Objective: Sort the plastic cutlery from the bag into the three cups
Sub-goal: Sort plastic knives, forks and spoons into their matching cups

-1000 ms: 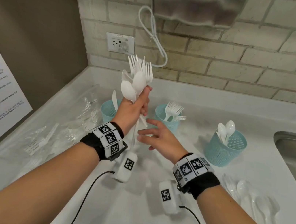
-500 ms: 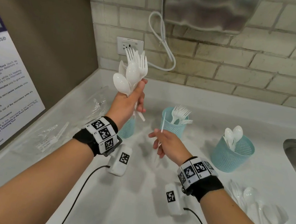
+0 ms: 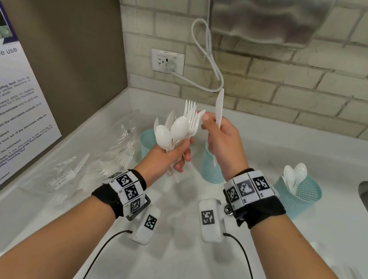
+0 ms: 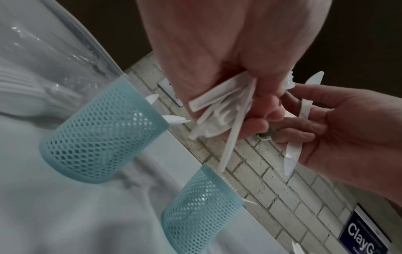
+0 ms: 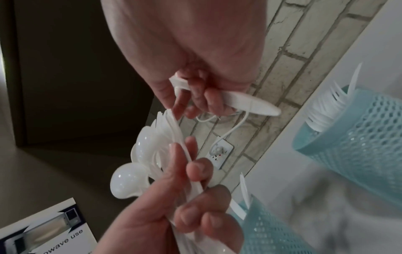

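Lower frame, head view: both forearms enter from the bottom edge, each wrist wearing a black band with printed marker tiles and a white camera block hanging under it, cable trailing down.

Left hand (image 3: 171, 155), centre frame — fingers curled tight round the handles of a mixed bundle of white plastic cutlery (image 3: 180, 126), spoons and forks fanned upward. Left wrist view shows the handle ends (image 4: 219, 110) splaying out below the fist.

Right hand (image 3: 222, 142), just right of the bundle — fingers closed on a single white plastic knife (image 3: 219, 107), held upright with its tip toward the wall. Thumb and forefinger also reach to the bundle's top; whether they pinch a piece there I cannot tell.

Behind the hands, on the white counter (image 3: 182, 270): left mesh cup (image 3: 147, 141), pale blue, partly hidden by the left hand, with knife tips showing at its rim in the left wrist view. Middle mesh cup (image 3: 212, 169) sits under the right hand; the right wrist view shows forks (image 5: 326, 110) in it. Right mesh cup (image 3: 301, 197), right of frame, holds spoons (image 3: 294, 175).

Left of the cups — clear plastic bag (image 3: 93, 161), crumpled flat on the counter, a few white pieces still inside.

Far: brick wall, wall socket (image 3: 167, 61) with a white cord looped up.
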A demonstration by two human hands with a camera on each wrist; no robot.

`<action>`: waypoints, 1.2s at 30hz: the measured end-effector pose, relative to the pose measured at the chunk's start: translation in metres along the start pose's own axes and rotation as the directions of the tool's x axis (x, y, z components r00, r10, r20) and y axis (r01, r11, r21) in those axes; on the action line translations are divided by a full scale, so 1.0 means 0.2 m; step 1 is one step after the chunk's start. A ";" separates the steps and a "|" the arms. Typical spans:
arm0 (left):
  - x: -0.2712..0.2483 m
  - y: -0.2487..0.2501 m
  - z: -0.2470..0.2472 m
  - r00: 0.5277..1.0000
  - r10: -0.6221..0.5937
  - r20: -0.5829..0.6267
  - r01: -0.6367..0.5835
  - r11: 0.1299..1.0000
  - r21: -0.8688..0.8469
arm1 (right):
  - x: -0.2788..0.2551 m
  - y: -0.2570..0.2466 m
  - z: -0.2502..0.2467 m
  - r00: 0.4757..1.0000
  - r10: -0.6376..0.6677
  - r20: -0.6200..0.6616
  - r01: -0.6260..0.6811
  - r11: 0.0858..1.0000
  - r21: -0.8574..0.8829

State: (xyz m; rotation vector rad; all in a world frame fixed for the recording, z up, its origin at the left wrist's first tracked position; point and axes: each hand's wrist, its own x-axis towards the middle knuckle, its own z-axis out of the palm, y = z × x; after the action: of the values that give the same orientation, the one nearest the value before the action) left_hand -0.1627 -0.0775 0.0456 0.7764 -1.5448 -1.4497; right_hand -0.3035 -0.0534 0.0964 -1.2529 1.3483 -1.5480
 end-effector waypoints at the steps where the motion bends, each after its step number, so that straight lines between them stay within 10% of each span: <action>1: 0.00 0.00 0.00 1.000 -0.002 0.007 0.002 1.000 -0.004 | 0.00 -0.01 0.01 1.000 -0.005 0.001 0.005 1.000 0.026; 18: -0.06 -0.02 -0.12 0.995 -0.078 0.068 0.080 0.996 -0.034 | 0.04 -0.04 0.03 0.999 0.009 0.032 -0.008 0.999 -0.041; 31: -0.04 -0.05 -0.27 0.941 0.007 -0.338 0.014 0.998 0.059 | 0.25 -0.16 0.02 0.960 -0.089 -0.267 0.101 0.994 0.034; 36: -0.07 -0.06 -0.36 0.904 0.059 -0.423 0.014 0.986 0.167 | 0.30 -0.14 0.20 0.967 -0.208 -0.149 0.189 0.973 -0.133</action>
State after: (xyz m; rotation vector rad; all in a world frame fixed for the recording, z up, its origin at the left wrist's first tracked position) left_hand -0.0933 -0.1002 0.0293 1.0915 -1.3348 -1.0493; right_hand -0.2792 -0.1159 0.1352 -1.3966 1.4722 -1.7629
